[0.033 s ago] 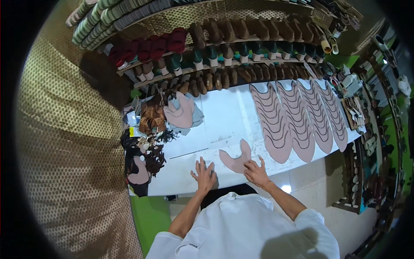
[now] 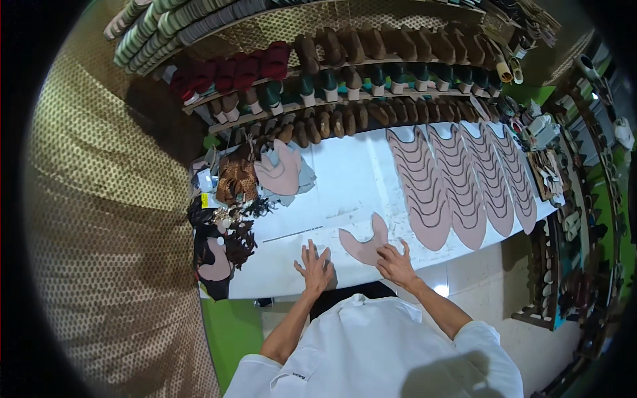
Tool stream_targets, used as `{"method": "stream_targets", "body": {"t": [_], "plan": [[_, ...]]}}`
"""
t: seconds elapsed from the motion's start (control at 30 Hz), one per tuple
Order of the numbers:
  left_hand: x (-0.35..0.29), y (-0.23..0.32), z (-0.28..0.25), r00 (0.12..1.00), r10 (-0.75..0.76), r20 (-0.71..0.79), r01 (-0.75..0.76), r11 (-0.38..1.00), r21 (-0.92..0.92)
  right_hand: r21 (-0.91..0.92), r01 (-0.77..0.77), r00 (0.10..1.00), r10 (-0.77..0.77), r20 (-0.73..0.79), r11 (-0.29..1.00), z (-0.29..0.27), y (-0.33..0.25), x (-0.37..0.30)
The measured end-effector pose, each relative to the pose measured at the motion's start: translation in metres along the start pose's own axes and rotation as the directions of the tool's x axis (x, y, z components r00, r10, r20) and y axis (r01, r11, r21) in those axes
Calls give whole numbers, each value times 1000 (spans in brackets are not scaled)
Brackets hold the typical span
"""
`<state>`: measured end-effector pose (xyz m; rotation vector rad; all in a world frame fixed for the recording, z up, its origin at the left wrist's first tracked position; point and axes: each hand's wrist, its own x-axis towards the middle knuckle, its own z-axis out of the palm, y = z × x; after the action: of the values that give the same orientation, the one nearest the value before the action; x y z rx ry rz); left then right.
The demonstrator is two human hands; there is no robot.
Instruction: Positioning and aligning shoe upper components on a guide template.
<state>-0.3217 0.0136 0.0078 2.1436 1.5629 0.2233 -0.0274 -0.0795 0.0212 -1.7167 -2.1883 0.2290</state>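
A pink U-shaped shoe upper piece [image 2: 361,249] lies flat on the white table in front of me, its open side facing away. At its right edge, my right hand [image 2: 396,263] rests with fingertips touching the piece and fingers apart. To the left of the piece, my left hand [image 2: 315,268] is spread just over or on the table, holding nothing; I cannot tell whether it touches the surface. On the right, overlapping pink pieces with dark curved edges form several long rows [image 2: 428,229].
More pink and grey cut pieces [image 2: 282,176] are piled at the table's left, beside brown patterned material [image 2: 237,176] and dark scraps [image 2: 239,245]. Shoe racks [image 2: 352,79] stand behind the white table [image 2: 338,172]. Another rack [image 2: 544,278] is at the right. A patterned gold curtain [image 2: 119,252] hangs left.
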Motion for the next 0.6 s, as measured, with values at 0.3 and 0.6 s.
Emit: {"method": "stream_targets", "body": {"t": [0.3, 0.6], "plan": [[30, -29, -10, 987, -42, -158, 47, 998, 33, 155, -169, 980, 182, -78, 973, 2, -28, 73], [59, -43, -23, 979, -54, -195, 56, 998, 6, 151, -215, 975, 221, -22, 965, 43, -57, 141]]}}
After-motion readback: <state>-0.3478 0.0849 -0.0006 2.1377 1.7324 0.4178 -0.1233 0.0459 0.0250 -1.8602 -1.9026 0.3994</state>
